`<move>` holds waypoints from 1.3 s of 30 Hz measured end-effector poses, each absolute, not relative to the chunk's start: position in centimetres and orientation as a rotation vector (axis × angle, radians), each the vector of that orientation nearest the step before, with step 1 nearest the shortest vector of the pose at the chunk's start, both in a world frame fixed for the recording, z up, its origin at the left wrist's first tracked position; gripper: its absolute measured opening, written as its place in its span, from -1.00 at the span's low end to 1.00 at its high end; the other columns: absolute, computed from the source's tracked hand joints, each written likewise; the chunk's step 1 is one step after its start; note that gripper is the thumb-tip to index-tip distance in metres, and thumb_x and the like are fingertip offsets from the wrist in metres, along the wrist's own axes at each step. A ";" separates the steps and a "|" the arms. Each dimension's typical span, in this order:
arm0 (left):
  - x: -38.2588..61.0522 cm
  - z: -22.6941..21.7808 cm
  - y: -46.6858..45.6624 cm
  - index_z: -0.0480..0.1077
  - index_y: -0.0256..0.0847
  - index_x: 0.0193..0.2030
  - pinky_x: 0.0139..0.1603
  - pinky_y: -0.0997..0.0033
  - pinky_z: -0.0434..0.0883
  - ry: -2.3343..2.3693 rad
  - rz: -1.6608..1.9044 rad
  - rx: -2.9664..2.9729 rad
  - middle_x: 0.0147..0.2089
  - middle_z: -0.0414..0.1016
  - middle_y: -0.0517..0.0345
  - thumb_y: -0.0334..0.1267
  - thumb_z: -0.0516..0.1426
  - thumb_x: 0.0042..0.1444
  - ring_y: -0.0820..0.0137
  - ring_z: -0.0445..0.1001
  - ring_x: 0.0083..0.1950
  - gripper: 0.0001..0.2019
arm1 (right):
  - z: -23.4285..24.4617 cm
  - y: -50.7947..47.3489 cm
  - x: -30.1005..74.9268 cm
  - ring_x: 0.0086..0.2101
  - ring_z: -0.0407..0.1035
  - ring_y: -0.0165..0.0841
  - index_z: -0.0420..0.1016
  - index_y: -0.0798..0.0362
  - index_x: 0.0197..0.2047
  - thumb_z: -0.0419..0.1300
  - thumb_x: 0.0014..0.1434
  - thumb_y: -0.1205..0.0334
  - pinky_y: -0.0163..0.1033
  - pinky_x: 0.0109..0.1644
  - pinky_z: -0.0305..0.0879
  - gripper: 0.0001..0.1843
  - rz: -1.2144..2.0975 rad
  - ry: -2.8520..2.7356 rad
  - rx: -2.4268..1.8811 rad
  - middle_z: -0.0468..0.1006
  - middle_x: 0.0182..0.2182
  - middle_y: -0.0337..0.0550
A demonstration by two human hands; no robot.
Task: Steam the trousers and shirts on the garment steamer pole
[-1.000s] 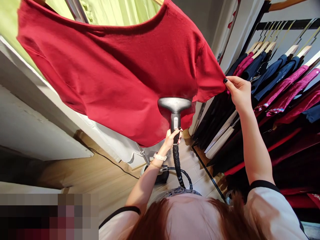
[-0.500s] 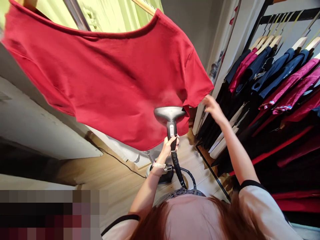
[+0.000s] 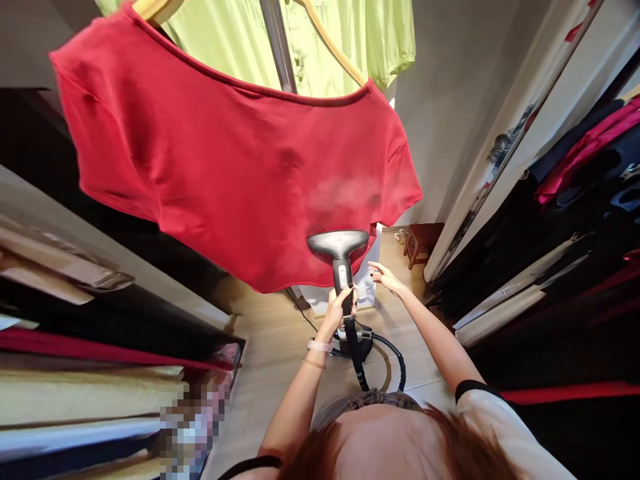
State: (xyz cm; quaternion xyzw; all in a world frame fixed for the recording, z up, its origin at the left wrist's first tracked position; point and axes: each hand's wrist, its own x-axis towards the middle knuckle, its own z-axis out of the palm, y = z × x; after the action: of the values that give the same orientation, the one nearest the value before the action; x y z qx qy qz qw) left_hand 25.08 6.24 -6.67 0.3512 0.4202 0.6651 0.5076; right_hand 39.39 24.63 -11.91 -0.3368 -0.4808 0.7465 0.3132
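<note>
A red short-sleeved top (image 3: 240,173) hangs from a wooden hanger (image 3: 157,9). My left hand (image 3: 341,308) is wrapped round the handle of a garment steamer (image 3: 338,245), whose wide silver head is at the top's lower right part. Pale steam spreads over the cloth above the head; whether the head touches the fabric I cannot tell. My right hand (image 3: 387,277) is just right of the steamer, by the lower right edge of the top. Its fingers are stretched forward and hold nothing.
Behind the top, a light green garment (image 3: 340,40) hangs beside a metal pole (image 3: 278,47). The steamer's hose (image 3: 395,347) loops down to a base (image 3: 363,343) on the wooden floor. Clothes racks flank me, dark garments (image 3: 500,287) on the right. A small wooden stool (image 3: 423,243) stands farther back.
My right hand has left the sleeve edge and come down and left, near the steamer. My left hand still holds the steamer at the top. The view has turned toward the right less, showing more left-side clothes.
</note>
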 end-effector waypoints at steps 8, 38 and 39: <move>25.3 -5.8 5.2 0.37 -0.20 -0.28 -0.65 0.47 0.24 1.049 1.610 0.843 -0.58 0.35 0.29 0.12 0.31 0.09 0.50 0.29 -0.69 -0.59 | -15.6 24.4 36.5 -0.03 0.52 -0.24 0.48 0.11 0.17 0.27 0.40 0.05 -0.02 0.04 0.55 -0.61 2.299 -0.804 -0.981 0.55 0.06 -0.03; 31.4 -4.4 6.4 0.39 -0.22 -0.25 -0.64 0.45 0.25 0.909 1.486 0.935 -0.55 0.35 0.26 0.08 0.33 0.01 0.47 0.30 -0.64 -0.59 | -14.7 19.9 46.5 -0.48 0.36 -0.51 0.53 0.10 -0.08 0.22 0.41 0.13 -0.37 -0.37 0.36 -0.80 1.654 -0.290 -0.889 0.57 -0.34 -0.27; 31.7 -4.6 6.8 0.39 -0.22 -0.26 -0.66 0.45 0.23 0.904 1.478 0.926 -0.57 0.33 0.27 0.10 0.33 0.00 0.48 0.28 -0.66 -0.58 | -14.7 19.4 46.7 -0.47 0.36 -0.51 0.52 0.11 -0.07 0.22 0.43 0.11 -0.37 -0.37 0.37 -0.78 1.653 -0.278 -0.896 0.56 -0.32 -0.26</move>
State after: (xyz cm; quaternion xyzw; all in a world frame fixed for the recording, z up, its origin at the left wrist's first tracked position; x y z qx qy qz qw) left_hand 31.68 6.83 -4.63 0.3920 0.3830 0.6257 0.5552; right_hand 46.74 19.44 -14.73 -0.3834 -0.1189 0.7078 0.5813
